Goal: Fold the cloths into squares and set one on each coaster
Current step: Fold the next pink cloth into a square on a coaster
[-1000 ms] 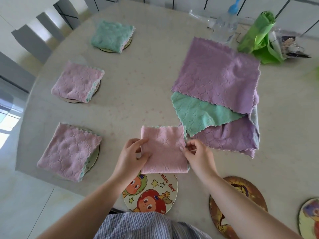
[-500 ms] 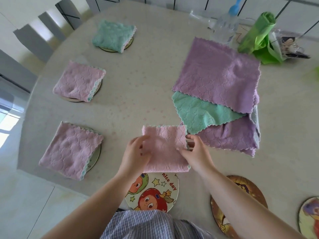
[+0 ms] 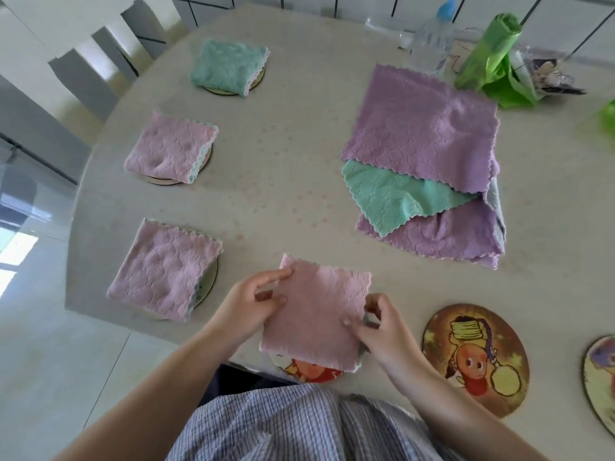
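A folded pink cloth (image 3: 316, 311) is held at the table's near edge, my left hand (image 3: 248, 306) gripping its left side and my right hand (image 3: 382, 327) its right side. It covers most of a cartoon coaster (image 3: 311, 372), whose red lower part peeks out below. Three folded cloths lie on coasters along the left: pink (image 3: 163, 271), pink (image 3: 171, 148), green (image 3: 229, 66). A pile of unfolded cloths sits at centre right: purple (image 3: 422, 128) on top, green (image 3: 396, 197) under it, another purple (image 3: 446, 237) lowest. Two bare coasters (image 3: 476, 357) (image 3: 602, 380) lie to the right.
A green roll of bags (image 3: 487, 51), a clear bottle with a blue cap (image 3: 432, 41) and small clutter (image 3: 549, 74) stand at the back right. The round table's edge (image 3: 76, 207) curves close on the left, with chair backs (image 3: 66, 61) beyond it.
Both hands have drawn the folded pink cloth toward me, so it now covers most of the cartoon coaster at the near edge. The other cloths have not moved.
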Motion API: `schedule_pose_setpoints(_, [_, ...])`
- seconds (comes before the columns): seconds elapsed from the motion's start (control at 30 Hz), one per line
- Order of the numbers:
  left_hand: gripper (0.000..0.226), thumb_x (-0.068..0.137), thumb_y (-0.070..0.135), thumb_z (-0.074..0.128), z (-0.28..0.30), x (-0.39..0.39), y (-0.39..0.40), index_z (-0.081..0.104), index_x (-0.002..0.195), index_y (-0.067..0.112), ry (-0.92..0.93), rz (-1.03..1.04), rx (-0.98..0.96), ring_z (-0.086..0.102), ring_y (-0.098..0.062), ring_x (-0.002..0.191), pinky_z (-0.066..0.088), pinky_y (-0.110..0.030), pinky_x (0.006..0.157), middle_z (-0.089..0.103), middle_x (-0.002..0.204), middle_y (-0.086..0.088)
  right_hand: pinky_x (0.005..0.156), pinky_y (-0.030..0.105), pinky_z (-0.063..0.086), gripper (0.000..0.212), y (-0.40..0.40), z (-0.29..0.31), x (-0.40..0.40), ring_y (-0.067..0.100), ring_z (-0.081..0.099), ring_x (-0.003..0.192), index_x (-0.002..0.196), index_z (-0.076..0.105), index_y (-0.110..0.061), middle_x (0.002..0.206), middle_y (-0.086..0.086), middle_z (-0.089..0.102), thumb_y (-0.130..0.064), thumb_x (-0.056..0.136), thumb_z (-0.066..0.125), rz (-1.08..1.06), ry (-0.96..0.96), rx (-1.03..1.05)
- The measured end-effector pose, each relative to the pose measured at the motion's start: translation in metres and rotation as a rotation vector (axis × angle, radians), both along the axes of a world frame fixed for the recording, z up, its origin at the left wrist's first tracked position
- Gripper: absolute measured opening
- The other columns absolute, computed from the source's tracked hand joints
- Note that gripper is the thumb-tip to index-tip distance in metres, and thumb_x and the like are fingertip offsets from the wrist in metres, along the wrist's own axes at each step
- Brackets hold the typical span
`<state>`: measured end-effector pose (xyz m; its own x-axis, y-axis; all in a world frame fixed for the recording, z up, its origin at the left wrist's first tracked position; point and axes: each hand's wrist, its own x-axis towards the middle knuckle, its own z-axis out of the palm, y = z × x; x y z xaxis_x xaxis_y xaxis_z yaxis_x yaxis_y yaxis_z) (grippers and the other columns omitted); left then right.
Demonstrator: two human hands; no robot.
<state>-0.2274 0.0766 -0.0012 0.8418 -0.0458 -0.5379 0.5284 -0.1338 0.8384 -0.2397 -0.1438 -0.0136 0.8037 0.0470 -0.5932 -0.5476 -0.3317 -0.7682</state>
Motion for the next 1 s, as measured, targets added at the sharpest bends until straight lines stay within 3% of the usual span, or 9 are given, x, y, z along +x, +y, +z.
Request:
schedule_pose_setpoints(0.07, [0.042, 0.086, 0.002, 0.061, -0.007, -0.011, 0.004, 0.059, 0.109, 0.036, -0.028, -0.051, 0.052, 0.059, -0.003, 0.106, 0.05, -0.028, 0.092, 0.059, 0.121, 0.012, 0.057, 0.019, 0.037, 0.022, 0.007, -0.006, -0.014, 0.004, 0.047, 0.064, 0.077, 0.047, -0.024, 0.071, -0.01, 0.051, -0.019, 0.082, 0.068, 0.025, -0.08, -0.075])
schedule_pose_setpoints(0.13, [0.044, 0.085, -0.001, 0.06, -0.014, -0.016, 0.005, 0.058, 0.106, 0.037, -0.097, -0.09, 0.124, 0.059, -0.001, 0.103, 0.049, -0.026, 0.093, 0.057, 0.12, 0.011, 0.051, 0.022, 0.029, 0.026, 0.011, -0.012, -0.025, 0.011, 0.041, 0.055, 0.069, 0.047, -0.022, 0.061, -0.006, 0.048, -0.012, 0.08, 0.067, -0.009, -0.119, -0.099])
schedule_pose_setpoints(0.23, [0.045, 0.085, -0.002, 0.058, -0.024, -0.016, 0.008, 0.058, 0.116, 0.03, -0.158, -0.179, 0.239, 0.058, -0.006, 0.105, 0.048, -0.03, 0.094, 0.053, 0.123, 0.007, 0.049, 0.026, 0.032, 0.022, 0.015, -0.015, -0.034, 0.014, 0.046, 0.055, 0.072, 0.049, -0.02, 0.064, -0.004, 0.056, -0.011, 0.081, 0.066, -0.098, -0.122, -0.083])
schedule_pose_setpoints(0.3, [0.046, 0.084, -0.001, 0.059, -0.029, -0.015, 0.009, 0.055, 0.123, 0.025, -0.175, -0.239, 0.303, 0.055, -0.012, 0.111, 0.046, -0.032, 0.098, 0.048, 0.128, 0.004, 0.048, 0.017, 0.036, 0.019, 0.018, -0.015, -0.034, 0.01, 0.052, 0.06, 0.079, 0.05, -0.021, 0.074, -0.005, 0.061, -0.017, 0.082, 0.068, -0.15, -0.12, -0.113])
schedule_pose_setpoints(0.47, [0.06, 0.083, 0.005, 0.06, -0.026, -0.025, 0.008, 0.042, 0.136, 0.027, -0.521, -0.439, 0.691, 0.027, -0.013, 0.132, 0.026, -0.032, 0.108, 0.033, 0.14, 0.006, 0.075, 0.016, 0.042, 0.039, 0.018, -0.012, -0.042, 0.008, 0.053, 0.098, 0.104, 0.051, -0.025, 0.108, -0.01, 0.049, -0.01, 0.075, 0.073, -0.121, -0.34, -0.355])
schedule_pose_setpoints(0.6, [0.047, 0.082, 0.034, 0.057, -0.033, -0.031, 0.001, 0.052, 0.127, 0.021, -0.763, -0.783, 0.809, 0.035, -0.021, 0.133, 0.029, -0.036, 0.108, 0.046, 0.139, -0.001, 0.099, 0.037, 0.035, 0.044, 0.012, -0.019, -0.046, 0.016, 0.039, 0.122, 0.107, 0.059, -0.023, 0.129, 0.0, 0.05, -0.008, 0.067, 0.07, 0.334, -0.717, -0.616])
schedule_pose_setpoints(0.73, [0.057, 0.081, 0.056, 0.043, -0.046, -0.03, 0.008, 0.041, 0.133, 0.032, -0.679, -0.917, 0.921, 0.033, -0.017, 0.136, 0.029, -0.048, 0.108, 0.039, 0.145, 0.007, 0.099, 0.048, 0.039, 0.035, 0.012, -0.023, -0.041, 0.007, 0.036, 0.122, 0.105, 0.062, -0.037, 0.127, -0.012, 0.056, -0.031, 0.071, 0.062, 0.507, -0.591, -0.662])
schedule_pose_setpoints(0.9, [0.047, 0.076, 0.05, 0.042, -0.035, -0.008, 0.001, 0.054, 0.118, 0.035, -0.658, -0.818, 0.853, 0.049, -0.014, 0.121, 0.03, -0.055, 0.106, 0.053, 0.127, 0.015, 0.104, 0.032, 0.036, 0.032, 0.003, -0.007, -0.024, 0.003, 0.042, 0.12, 0.111, 0.063, -0.033, 0.127, -0.017, 0.055, -0.03, 0.08, 0.056, 0.476, -0.54, -0.475])
schedule_pose_setpoints(1.0, [0.041, 0.08, 0.047, 0.039, -0.022, 0.027, -0.017, 0.061, 0.112, 0.032, -0.634, -0.669, 0.743, 0.057, -0.012, 0.108, 0.034, -0.042, 0.104, 0.063, 0.112, 0.015, 0.1, 0.022, 0.037, 0.024, -0.023, 0.008, 0.009, 0.004, 0.051, 0.111, 0.109, 0.066, -0.025, 0.118, -0.013, 0.059, -0.024, 0.086, 0.06, 0.329, -0.517, -0.403])
